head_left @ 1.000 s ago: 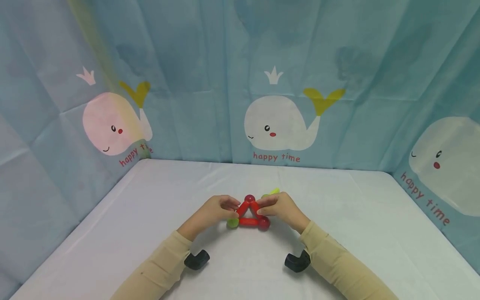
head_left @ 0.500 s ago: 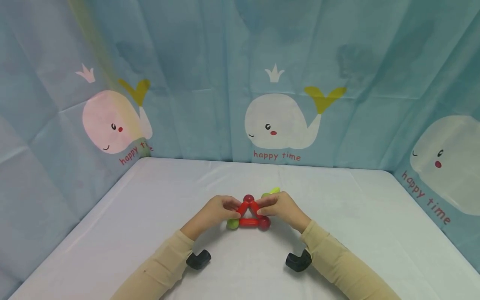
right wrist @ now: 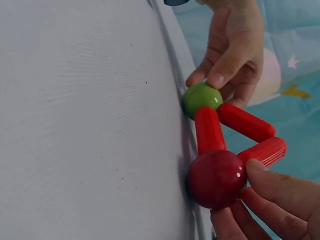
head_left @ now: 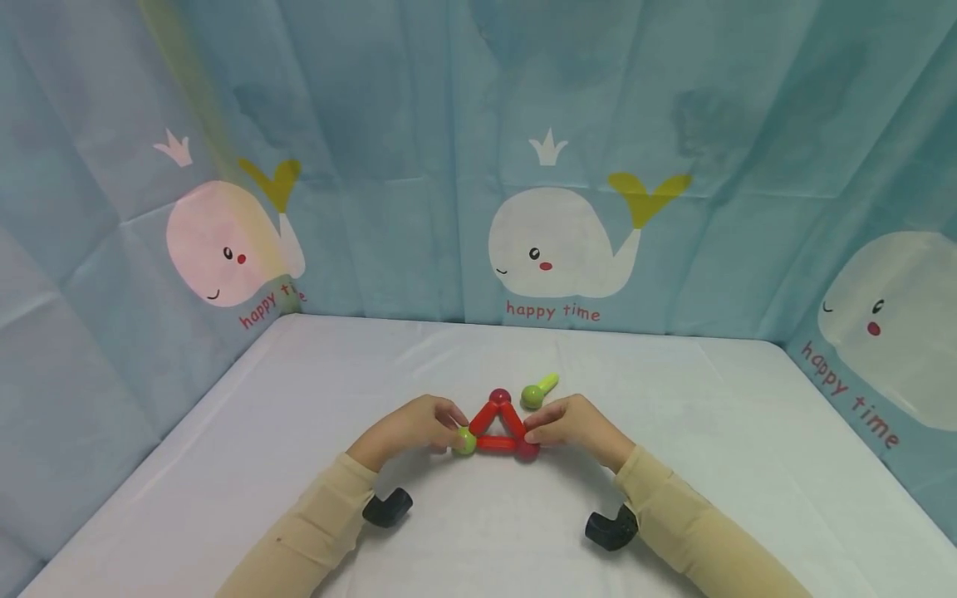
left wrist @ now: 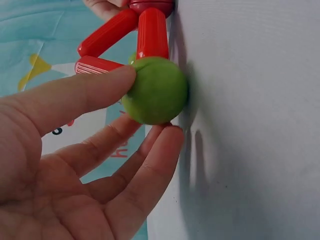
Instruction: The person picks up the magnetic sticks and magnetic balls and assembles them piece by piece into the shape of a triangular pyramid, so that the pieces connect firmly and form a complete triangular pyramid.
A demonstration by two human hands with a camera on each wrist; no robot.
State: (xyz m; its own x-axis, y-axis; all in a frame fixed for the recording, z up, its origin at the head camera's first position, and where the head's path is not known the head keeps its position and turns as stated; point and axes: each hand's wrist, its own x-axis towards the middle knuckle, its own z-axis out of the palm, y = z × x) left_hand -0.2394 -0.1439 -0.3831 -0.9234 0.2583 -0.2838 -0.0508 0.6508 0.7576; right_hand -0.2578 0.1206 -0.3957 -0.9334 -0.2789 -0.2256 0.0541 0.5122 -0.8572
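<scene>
A triangle of three red rods (head_left: 496, 443) lies on the white table, with a ball at each corner. My left hand (head_left: 422, 425) pinches the green ball (left wrist: 156, 92) at the near left corner, thumb on its top and fingers beneath. At the near right corner my right hand (head_left: 576, 422) grips a dark red ball (right wrist: 217, 179) between thumb and fingers. A second red ball (head_left: 500, 398) forms the far corner, untouched by either hand. Two slanted rods rise from the held balls toward it.
Just behind my right hand lies a loose green ball (head_left: 532, 397) with a yellow-green rod (head_left: 550, 382) attached. Black curved pieces (head_left: 387, 507) stick out beside both sleeves. A blue whale-print curtain (head_left: 381, 249) borders the white table (head_left: 673, 399).
Both hands have shifted from the slanted rods down to the near corner balls, left hand to the green one, right hand to the red one. The loose green ball is now uncovered.
</scene>
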